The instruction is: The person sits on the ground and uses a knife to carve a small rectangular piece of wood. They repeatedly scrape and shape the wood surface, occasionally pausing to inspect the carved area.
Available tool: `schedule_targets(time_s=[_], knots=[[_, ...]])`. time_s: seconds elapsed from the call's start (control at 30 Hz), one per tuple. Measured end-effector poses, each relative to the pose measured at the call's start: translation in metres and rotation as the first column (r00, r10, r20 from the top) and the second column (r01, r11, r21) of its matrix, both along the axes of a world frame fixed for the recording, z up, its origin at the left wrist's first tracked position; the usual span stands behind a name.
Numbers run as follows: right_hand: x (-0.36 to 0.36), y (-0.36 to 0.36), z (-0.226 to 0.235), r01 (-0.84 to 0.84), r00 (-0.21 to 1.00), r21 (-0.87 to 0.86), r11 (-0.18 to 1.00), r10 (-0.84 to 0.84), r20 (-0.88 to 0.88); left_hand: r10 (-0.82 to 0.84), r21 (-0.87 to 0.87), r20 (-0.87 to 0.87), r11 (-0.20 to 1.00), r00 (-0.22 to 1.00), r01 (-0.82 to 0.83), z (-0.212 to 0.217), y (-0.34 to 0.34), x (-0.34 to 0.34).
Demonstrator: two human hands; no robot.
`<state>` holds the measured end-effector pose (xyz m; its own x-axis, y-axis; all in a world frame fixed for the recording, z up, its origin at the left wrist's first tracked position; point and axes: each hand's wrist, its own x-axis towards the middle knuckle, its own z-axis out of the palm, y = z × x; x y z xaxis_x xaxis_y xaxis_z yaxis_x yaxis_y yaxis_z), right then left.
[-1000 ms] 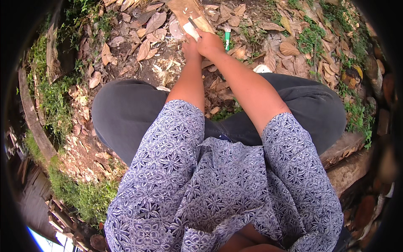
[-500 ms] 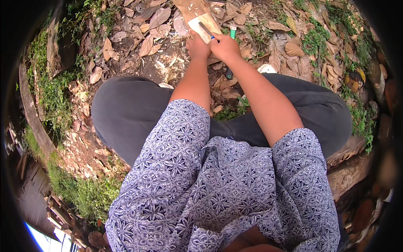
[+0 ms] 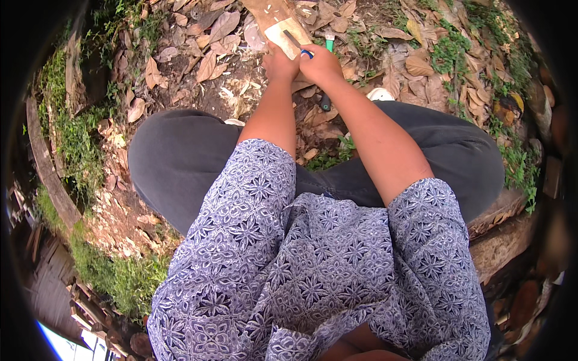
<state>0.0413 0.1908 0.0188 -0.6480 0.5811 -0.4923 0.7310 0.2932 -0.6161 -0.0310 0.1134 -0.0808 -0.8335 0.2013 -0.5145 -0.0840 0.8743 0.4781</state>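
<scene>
Right hand point(image 3: 322, 63) closed round a small blue-handled blade point(image 3: 296, 44) — metal tip lies on the pale cut face of the wood piece point(image 3: 274, 21). Left hand point(image 3: 280, 63) is wrapped on the lower end of that wood, touching my right hand. Wood stands tilted away from me at the top of view, bark side brown, shaved face lighter. Just beside my right hand, a green-handled tool point(image 3: 329, 42) sticks out of the ground. Dry leaves point(image 3: 217, 36) and pale chips around it all — my dark trousers point(image 3: 180, 162) and patterned sleeves point(image 3: 253, 204) nearer in. Grass point(image 3: 72, 138) off to the left.
</scene>
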Motion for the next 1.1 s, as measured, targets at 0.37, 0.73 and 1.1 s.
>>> schedule_targets(time_s=[0.37,0.73,1.1], knots=[[0.003,0.005,-0.005,-0.026,0.998,0.061,0.998,0.029,-0.063,0.013,0.002,0.011,1.0,1.0,-0.013,0.004,0.002,0.0],[-0.015,0.003,-0.006,-0.105,0.994,0.109,0.989,0.1,0.045,0.044,0.073,0.025,0.996,0.999,-0.046,0.004,0.003,0.001],[-0.024,-0.013,0.0,-0.019,0.997,0.034,0.999,0.016,0.075,0.125,0.13,0.172,0.98,0.977,-0.149,-0.019,-0.003,-0.006]])
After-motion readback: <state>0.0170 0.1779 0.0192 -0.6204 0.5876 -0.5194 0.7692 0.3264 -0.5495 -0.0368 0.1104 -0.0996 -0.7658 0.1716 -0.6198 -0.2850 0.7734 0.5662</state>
